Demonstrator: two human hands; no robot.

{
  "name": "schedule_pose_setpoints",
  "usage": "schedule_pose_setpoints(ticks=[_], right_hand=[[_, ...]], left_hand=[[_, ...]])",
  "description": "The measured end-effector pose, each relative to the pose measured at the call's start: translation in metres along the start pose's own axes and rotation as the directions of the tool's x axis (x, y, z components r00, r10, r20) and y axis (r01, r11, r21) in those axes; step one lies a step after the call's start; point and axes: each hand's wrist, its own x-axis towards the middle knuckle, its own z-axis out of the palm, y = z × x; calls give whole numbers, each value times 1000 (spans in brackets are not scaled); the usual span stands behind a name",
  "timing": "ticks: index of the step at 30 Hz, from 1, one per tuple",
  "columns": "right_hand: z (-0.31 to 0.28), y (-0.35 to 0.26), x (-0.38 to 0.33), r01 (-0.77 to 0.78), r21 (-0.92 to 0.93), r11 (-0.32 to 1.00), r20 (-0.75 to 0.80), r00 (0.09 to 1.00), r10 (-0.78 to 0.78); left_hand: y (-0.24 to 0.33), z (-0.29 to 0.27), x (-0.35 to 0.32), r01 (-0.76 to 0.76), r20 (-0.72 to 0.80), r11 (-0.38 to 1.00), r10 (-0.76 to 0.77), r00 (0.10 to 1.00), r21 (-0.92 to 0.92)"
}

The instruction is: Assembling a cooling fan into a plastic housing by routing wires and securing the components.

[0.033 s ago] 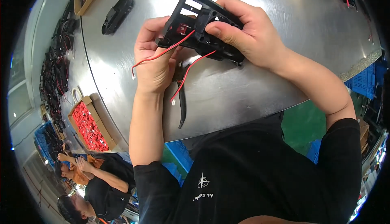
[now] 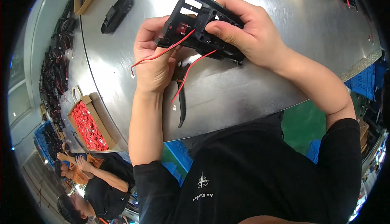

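Note:
Both my hands hold a black plastic housing [image 2: 202, 38] above the metal table. My left hand [image 2: 152, 57] grips its left end, with some fingers hidden behind it. On the right side, my right hand [image 2: 248, 33] is closed around the housing, its thumb pressed on the inner black frame. A small red part [image 2: 182, 28] sits inside the left section. Two red wires hang out: one wire [image 2: 162, 53] crosses over my left hand, the other wire [image 2: 189, 71] dangles lower, each ending in a small white connector. Beneath them lies a pair of pliers [image 2: 182, 102] with black handles.
An oval black plastic part [image 2: 117, 14] lies at the upper left of the metal table [image 2: 227, 98]. A cardboard box [image 2: 97, 120] of small red parts stands at the left, near a heap of black wired parts [image 2: 55, 73]. Two other people [image 2: 105, 183] are at lower left.
The loose ends of the two red wires have swung very slightly. My hands and the housing stay almost where they were.

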Motion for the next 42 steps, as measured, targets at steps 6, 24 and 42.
schedule_pose_setpoints(ticks=[6, 24, 42], right_hand=[[1, 6, 3, -17, -13, 1000, -58, 998, 17], [-21, 4, 8, 246, -35, 969, 28, 969, -245], [-18, -15, 6, 761, -314, 568, 636, 613, -469]], left_hand=[[1, 8, 5, 17, -22, 1000, -17, 1000, -11], [29, 24, -3, 327, 16, 790, -391, 920, 518], [24, 26, -15, 298, 171, 770, -462, 870, 565]])
